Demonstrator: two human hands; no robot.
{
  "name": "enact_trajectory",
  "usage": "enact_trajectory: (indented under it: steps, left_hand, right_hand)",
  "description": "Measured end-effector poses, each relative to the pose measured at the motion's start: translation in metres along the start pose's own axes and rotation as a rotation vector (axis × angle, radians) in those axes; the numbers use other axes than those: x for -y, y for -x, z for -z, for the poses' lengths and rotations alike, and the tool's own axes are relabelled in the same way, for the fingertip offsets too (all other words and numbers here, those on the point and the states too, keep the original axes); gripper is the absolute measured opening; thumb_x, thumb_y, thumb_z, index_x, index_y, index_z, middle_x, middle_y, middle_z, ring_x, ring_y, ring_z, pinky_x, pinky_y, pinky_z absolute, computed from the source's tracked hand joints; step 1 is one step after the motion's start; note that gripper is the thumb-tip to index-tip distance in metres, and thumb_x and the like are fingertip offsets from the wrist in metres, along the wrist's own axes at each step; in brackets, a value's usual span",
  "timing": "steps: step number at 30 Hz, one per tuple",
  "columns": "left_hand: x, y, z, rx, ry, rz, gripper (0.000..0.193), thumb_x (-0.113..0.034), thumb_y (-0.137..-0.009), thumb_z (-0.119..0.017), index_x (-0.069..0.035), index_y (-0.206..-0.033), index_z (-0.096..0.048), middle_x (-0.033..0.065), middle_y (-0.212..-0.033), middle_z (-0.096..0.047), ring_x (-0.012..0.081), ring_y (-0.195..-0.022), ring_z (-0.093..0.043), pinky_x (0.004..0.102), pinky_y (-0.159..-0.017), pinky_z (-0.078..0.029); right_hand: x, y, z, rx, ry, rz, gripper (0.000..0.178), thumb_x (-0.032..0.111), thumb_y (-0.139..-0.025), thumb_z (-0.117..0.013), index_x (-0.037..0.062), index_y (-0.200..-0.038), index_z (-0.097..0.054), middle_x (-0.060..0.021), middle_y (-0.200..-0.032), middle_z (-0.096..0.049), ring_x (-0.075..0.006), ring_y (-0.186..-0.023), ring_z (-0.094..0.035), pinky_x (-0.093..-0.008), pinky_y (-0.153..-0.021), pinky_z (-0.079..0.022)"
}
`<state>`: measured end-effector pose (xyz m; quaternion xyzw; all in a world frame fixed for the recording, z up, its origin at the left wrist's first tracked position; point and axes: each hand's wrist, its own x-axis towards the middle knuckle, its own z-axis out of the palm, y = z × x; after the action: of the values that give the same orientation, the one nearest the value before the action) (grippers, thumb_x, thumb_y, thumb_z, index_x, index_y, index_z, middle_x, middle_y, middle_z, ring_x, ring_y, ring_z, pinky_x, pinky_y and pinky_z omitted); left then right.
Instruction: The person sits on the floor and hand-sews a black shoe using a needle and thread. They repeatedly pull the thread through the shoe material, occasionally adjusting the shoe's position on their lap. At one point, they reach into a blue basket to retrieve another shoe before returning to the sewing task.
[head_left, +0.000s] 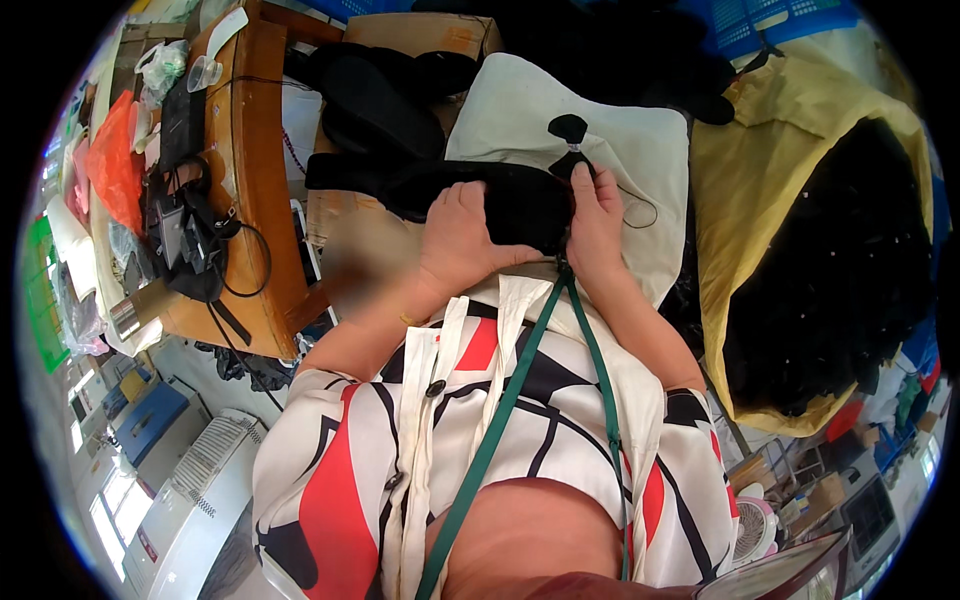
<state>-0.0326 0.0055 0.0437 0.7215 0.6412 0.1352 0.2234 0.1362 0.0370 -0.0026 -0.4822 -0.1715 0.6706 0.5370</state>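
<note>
A long black plush piece (400, 185) lies crosswise in front of me over a cream cloth pad (640, 140). My left hand (470, 235) grips its near side, with the thumb stretched right along the lower edge. At the right end my right hand (597, 220) pinches with thumb and forefinger at a black bow-shaped piece (568, 128) with a shiny pale middle. Whether the bow is attached to the plush is hidden by the fingers. A thin dark loop of cord (642, 212) lies on the pad beside my right hand. The green strap (515, 385) hangs down to the plush.
Left stands a wooden table (255, 180) bearing a black bag (190, 235) and a red plastic bag (115, 160). On the right, a yellow sack (730, 190) holds black pieces. Behind are a cardboard box (430, 35), more black plush (375, 100) and a blue crate (780, 20).
</note>
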Motion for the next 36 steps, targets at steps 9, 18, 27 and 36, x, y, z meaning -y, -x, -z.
enact_trajectory:
  steps: [9,18,27,36]
  left_hand:
    - [0.037,-0.023,-0.010,0.486,1.260,0.486,0.031,-0.033,-0.090,-0.072,-0.007,-0.079,-0.060,-0.0052,-0.073,-0.052,0.0059,-0.064,-0.044,0.0220,-0.063,-0.041]
    - [-0.004,-0.038,-0.029,0.216,1.885,0.719,0.021,-0.026,-0.096,-0.064,-0.008,-0.084,-0.064,-0.0006,-0.080,-0.063,0.0110,-0.075,-0.059,0.0249,-0.072,-0.047]
    - [0.003,-0.018,-0.032,0.189,1.644,0.441,0.024,-0.013,-0.091,-0.066,-0.003,-0.111,-0.059,0.0018,-0.107,-0.061,0.0091,-0.097,-0.056,0.0231,-0.088,-0.044]
    - [-0.016,-0.024,-0.035,-0.088,1.786,0.804,0.015,-0.020,-0.091,-0.071,-0.007,-0.087,-0.067,-0.0002,-0.085,-0.066,0.0090,-0.078,-0.059,0.0267,-0.073,-0.048]
  right_hand:
    - [-0.019,-0.021,0.011,-0.025,0.335,0.216,0.022,0.021,-0.100,-0.057,0.0006,-0.107,-0.059,0.0021,-0.087,-0.059,-0.0043,-0.079,-0.048,-0.0207,-0.070,-0.041]
    - [0.033,-0.091,-0.014,0.167,0.566,0.297,0.023,0.022,-0.096,-0.063,-0.0001,-0.103,-0.062,0.0011,-0.078,-0.061,-0.0055,-0.070,-0.053,-0.0224,-0.065,-0.044]
    - [0.034,-0.017,-0.003,0.072,0.586,0.253,0.015,0.016,-0.093,-0.065,0.0009,-0.095,-0.064,-0.0025,-0.080,-0.063,-0.0109,-0.071,-0.061,-0.0256,-0.064,-0.047]
    - [0.027,0.026,0.015,0.381,0.928,0.311,0.010,0.007,-0.091,-0.064,0.0031,-0.100,-0.066,-0.0067,-0.085,-0.066,-0.0127,-0.077,-0.065,-0.0258,-0.066,-0.050]
